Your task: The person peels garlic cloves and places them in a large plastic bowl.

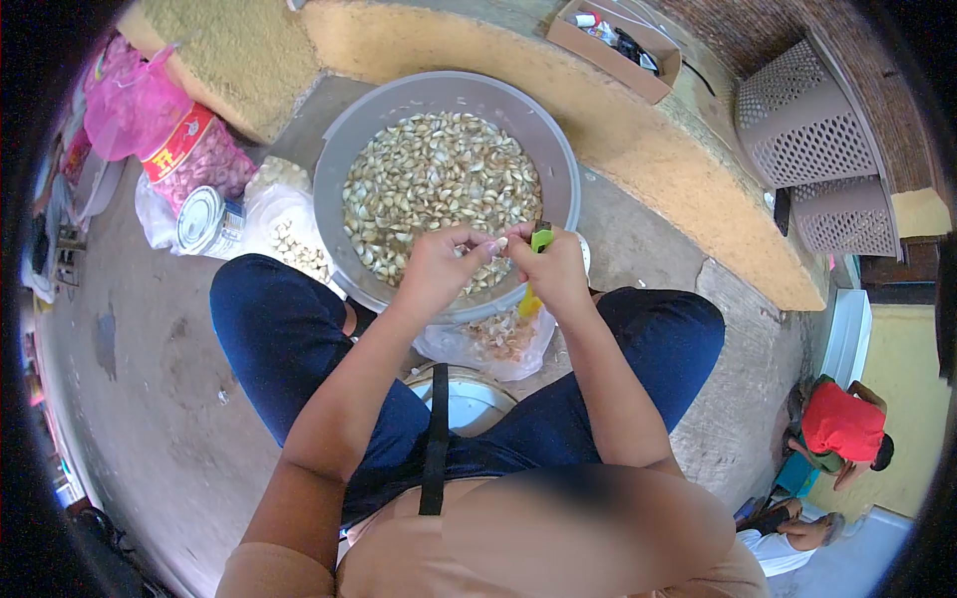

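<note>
Over the near rim of a large grey tub (329,189), my two hands meet at the fingertips. My left hand (439,267) is closed in a pinch on a small pale garlic clove (500,243). Wrapped in my right hand (554,267) is a green and yellow utility knife (541,237), its yellow end sticking out below. The right thumb and forefinger touch the clove too. Many unpeeled garlic cloves (439,179) lie in water in the tub. Beneath my hands, a clear plastic bag (538,349) holds garlic skins (493,336).
Left of the tub are a bag of peeled cloves (299,249), a tin can (209,224) and a pink mesh sack of garlic (204,164). A cardboard box (653,85) sits on the ledge (638,149). Two people, one in a red shirt (842,419), are at lower right.
</note>
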Tool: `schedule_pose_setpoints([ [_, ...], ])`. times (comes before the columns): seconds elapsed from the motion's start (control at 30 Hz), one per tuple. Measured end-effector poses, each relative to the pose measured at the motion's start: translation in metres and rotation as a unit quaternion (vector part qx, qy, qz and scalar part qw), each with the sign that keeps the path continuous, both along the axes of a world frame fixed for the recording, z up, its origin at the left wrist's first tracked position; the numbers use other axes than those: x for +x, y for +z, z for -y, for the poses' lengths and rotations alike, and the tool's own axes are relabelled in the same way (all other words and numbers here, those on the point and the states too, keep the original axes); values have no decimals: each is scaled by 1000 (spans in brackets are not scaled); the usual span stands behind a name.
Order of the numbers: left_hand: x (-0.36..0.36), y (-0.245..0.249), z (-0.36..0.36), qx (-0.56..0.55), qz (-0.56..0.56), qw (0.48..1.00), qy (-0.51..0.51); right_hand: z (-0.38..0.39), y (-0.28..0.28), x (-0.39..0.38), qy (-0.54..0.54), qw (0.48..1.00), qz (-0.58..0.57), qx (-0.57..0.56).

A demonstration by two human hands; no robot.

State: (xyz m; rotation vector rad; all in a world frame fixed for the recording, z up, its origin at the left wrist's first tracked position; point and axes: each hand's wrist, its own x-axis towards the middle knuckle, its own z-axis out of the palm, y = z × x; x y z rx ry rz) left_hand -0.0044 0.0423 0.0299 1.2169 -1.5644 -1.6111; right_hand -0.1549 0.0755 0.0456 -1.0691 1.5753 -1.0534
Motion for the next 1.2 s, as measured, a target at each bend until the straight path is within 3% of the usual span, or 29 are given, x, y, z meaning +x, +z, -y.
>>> schedule_pose_setpoints([
  [0.03,0,1,1,39,-6,999,-3,0,0,0,8,1000,1,2],
  [0.07,3,2,2,130,-82,988,-13,0,1,1,6,999,39,13],
  [0.13,10,4,6,304,-230,924,-32,1,4,2,3,993,116,35],
  [0.23,11,9,7,380,-248,890,-30,1,-3,0,9,989,141,41],
  [0.33,-1,3,2,172,-146,973,56,1,-3,0,13,992,124,35],
  [0.63,1,10,0,71,-60,995,28,-1,4,8,3,992,111,53],
  [0.73,2,9,1,103,-62,993,13,-1,5,7,23,996,64,57],
  [0.83,7,6,3,182,-138,974,11,2,-15,4,11,994,-100,-49],
  [0.93,12,12,5,220,-164,961,-15,-1,1,1,-14,1000,-18,-18],
  [1.03,15,11,6,270,-220,937,-14,-1,7,-2,23,999,-42,23],
  [1.13,16,5,6,327,-270,905,18,-5,9,4,38,999,-23,-30],
  [1.2,14,5,3,337,-269,902,33,-5,3,7,45,988,-100,-109],
])
